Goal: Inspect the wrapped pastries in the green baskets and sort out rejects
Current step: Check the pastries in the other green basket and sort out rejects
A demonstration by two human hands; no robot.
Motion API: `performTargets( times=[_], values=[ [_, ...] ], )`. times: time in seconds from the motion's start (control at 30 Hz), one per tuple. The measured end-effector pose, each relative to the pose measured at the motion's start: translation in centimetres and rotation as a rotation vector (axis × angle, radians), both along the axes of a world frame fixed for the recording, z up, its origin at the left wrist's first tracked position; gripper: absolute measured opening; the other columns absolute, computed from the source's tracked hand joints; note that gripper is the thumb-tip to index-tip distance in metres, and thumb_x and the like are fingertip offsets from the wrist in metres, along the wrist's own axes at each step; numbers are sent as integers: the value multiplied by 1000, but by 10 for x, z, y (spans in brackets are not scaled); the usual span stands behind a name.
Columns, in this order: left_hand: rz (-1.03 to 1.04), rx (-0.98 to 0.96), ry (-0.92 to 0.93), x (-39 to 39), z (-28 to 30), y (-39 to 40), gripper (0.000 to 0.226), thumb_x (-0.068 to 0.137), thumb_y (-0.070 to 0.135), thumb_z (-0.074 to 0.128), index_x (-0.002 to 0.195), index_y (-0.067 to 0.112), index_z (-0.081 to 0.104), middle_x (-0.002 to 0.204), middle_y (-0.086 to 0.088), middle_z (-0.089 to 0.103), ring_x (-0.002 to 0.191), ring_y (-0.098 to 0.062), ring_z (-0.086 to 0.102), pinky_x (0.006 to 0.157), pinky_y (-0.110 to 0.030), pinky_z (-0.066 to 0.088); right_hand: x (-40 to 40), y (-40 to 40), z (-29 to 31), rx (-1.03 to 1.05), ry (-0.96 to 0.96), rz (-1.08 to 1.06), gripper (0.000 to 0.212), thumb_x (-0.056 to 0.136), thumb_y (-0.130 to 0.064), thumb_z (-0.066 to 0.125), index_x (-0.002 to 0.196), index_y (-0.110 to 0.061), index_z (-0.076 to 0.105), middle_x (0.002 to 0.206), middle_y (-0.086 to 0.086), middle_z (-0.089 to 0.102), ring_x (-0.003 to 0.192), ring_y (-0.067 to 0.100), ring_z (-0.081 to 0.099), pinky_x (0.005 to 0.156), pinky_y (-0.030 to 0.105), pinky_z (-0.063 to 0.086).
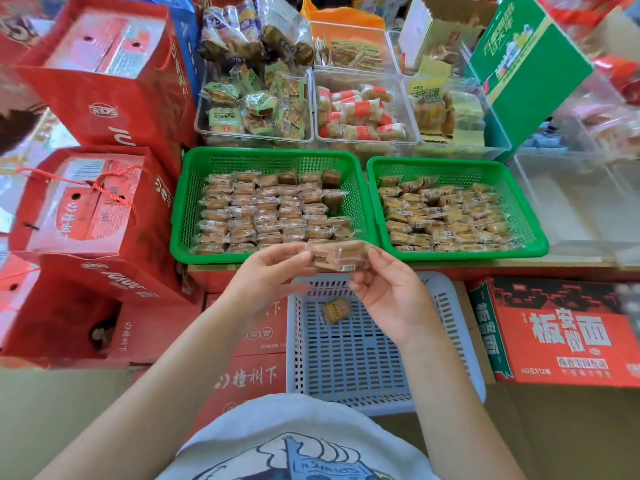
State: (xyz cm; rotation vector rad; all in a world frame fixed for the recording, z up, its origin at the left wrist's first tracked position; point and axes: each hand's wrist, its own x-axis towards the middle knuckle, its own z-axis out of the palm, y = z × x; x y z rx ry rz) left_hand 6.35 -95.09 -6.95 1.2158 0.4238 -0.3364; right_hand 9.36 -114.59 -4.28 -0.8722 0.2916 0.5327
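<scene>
1. The left hand (268, 275) and the right hand (391, 289) each pinch one end of a clear-wrapped tan pastry (337, 255), holding it level above the near rim of the left green plastic basket (180, 209)
2. That basket holds neat rows of wrapped pastries; the right green plastic basket (540, 237) holds a looser pile
3. Below the hands, a pale grey slotted plastic basket (360, 368) contains a single small wrapped pastry (335, 310)

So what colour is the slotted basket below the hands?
Pale blue-grey basket, seen in the head view.
</scene>
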Motion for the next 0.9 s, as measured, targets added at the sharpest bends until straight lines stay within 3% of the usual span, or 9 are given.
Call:
performTargets(
  times=[0.13, 0.23, 0.3, 0.4, 0.43, 0.5, 0.63, 0.77, 0.9],
  values=[
    [155, -27, -37, -6, 5, -5, 29, 77, 25, 76, 100, 7, 74, 97, -14, 76, 89, -23, 73, 73, -29, 59, -3, -3, -2, -91, -3, -7, 22, 91, -10, 57, 110, -2, 61, 81, 10, 66, 60, 15, 60, 54, 24, 53],
    [264, 118, -61, -8, 9, -9, 7, 87, 12, 74, 88, 6, 73, 83, -10, 76, 77, -20, 72, 68, -28, 59, -8, -2, -12, -546, -141, -88, 9, 101, -19, 54, 106, -12, 57, 89, 8, 65, 75, 20, 65, 73, 37, 58],
    [314, 265, -109, -10, 9, -12, 9, 89, 10, 74, 84, 4, 70, 76, -8, 75, 71, -20, 72, 64, -26, 58, -16, 1, -16, -784, -313, -127, 23, 99, -43, 54, 102, -20, 56, 94, 10, 64, 87, 26, 65, 85, 47, 56],
    [332, 405, -209, -13, 12, -17, 12, 89, 11, 75, 83, 3, 68, 73, -9, 74, 67, -20, 72, 64, -31, 61, -26, 8, -18, -980, -607, -7, 41, 89, -62, 55, 93, -21, 53, 96, 6, 56, 91, 15, 56, 86, 25, 47],
    [322, 431, -237, -13, 14, -19, 12, 89, 11, 74, 83, 3, 68, 73, -8, 74, 66, -19, 72, 63, -30, 61, -27, 9, -18, -1066, -655, 24, 39, 90, -57, 59, 90, -18, 52, 95, 2, 53, 88, 8, 52, 81, 14, 42],
    [290, 464, -283, -14, 17, -20, 11, 90, 11, 73, 85, 3, 67, 71, -7, 74, 63, -15, 71, 59, -26, 59, -25, 10, -19, -1177, -729, 2, 30, 97, -38, 59, 84, -12, 51, 88, -1, 48, 81, 6, 48, 71, 10, 37],
    [181, 579, -330, -12, 17, -19, 11, 96, 13, 65, 86, 11, 64, 67, -7, 71, 55, -13, 67, 55, -22, 54, -14, 5, -22, -1100, -775, -3, 32, 104, -26, 49, 77, -10, 53, 77, 0, 48, 73, 11, 48, 68, 17, 37],
    [32, 814, -413, -4, 8, -12, 18, 101, 16, 56, 84, 14, 61, 63, -2, 67, 52, -7, 62, 55, -28, 54, -2, 0, -21, -928, -666, 56, 37, 105, -34, 46, 74, -16, 55, 74, 14, 52, 74, 31, 53, 70, 44, 44],
    [-65, 744, -397, 10, 5, -4, 26, 104, 19, 52, 82, 8, 62, 58, -4, 65, 52, -19, 63, 56, -39, 57, 11, -2, -18, -813, -507, 73, 41, 105, -29, 48, 64, -26, 52, 62, 0, 48, 64, 21, 47, 64, 38, 40]
  ],
)
